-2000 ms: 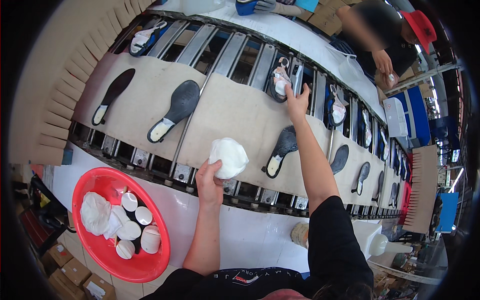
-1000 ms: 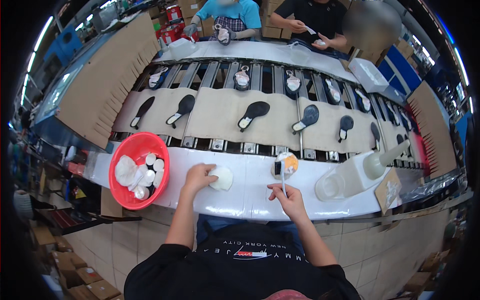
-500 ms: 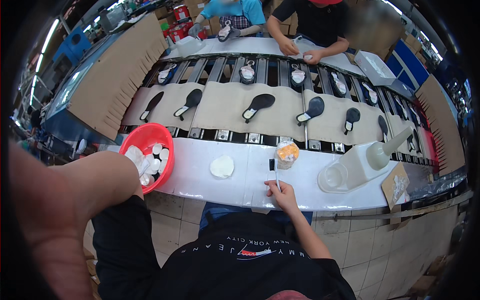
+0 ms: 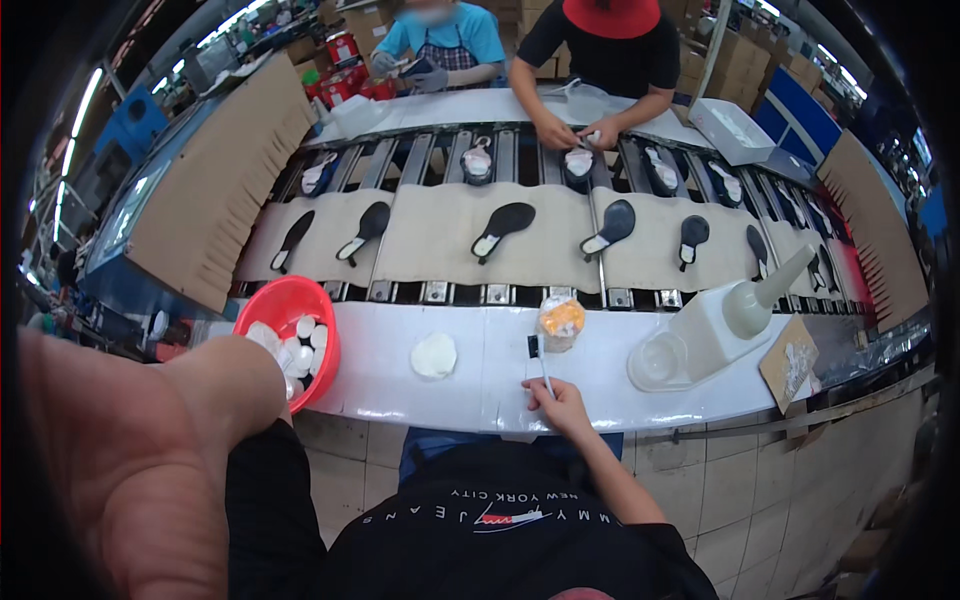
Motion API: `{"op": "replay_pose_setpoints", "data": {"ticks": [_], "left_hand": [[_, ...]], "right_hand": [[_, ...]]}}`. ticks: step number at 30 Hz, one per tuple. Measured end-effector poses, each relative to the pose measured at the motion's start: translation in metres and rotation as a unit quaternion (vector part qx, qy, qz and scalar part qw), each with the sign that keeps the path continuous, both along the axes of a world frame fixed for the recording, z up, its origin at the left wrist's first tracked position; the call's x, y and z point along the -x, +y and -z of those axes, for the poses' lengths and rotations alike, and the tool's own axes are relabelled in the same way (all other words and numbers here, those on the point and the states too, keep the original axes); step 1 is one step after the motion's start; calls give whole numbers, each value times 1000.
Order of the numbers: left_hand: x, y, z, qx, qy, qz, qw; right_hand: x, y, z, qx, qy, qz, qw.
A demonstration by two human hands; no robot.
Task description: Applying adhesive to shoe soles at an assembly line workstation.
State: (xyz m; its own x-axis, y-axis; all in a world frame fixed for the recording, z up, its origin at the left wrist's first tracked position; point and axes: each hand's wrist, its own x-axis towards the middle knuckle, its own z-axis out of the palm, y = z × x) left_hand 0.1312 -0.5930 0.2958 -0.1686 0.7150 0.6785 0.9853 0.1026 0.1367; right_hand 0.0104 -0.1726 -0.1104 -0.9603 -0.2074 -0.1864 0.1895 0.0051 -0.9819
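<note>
I log the left hand (image 4: 130, 460) close to the lens, fingers out of sight; its opening and hold I cannot tell. Right hand (image 4: 562, 407): fingers curled round a brush (image 4: 544, 367). White pad (image 4: 434, 356) lies leftward on the table (image 4: 465, 398); orange-topped jar (image 4: 562, 325) stands just beyond the brush. Farther: dark soles (image 4: 505, 228).
</note>
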Motion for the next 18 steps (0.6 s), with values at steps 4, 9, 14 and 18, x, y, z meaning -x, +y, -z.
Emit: {"op": "replay_pose_setpoints", "data": {"ticks": [4, 9, 14, 18], "left_hand": [[67, 140, -4, 15, 0, 41, 999], [68, 218, 25, -30, -126, 52, 990], [26, 196, -27, 96, -378, -212, 896], [58, 188, 74, -435, -38, -145, 888]], "right_hand": [[-5, -3, 5, -33, -19, -7, 999], [-5, -3, 1, -18, -56, -5, 998], [-11, -3, 2, -21, -44, 19, 999], [-7, -11, 3, -31, -20, 11, 999]]}}
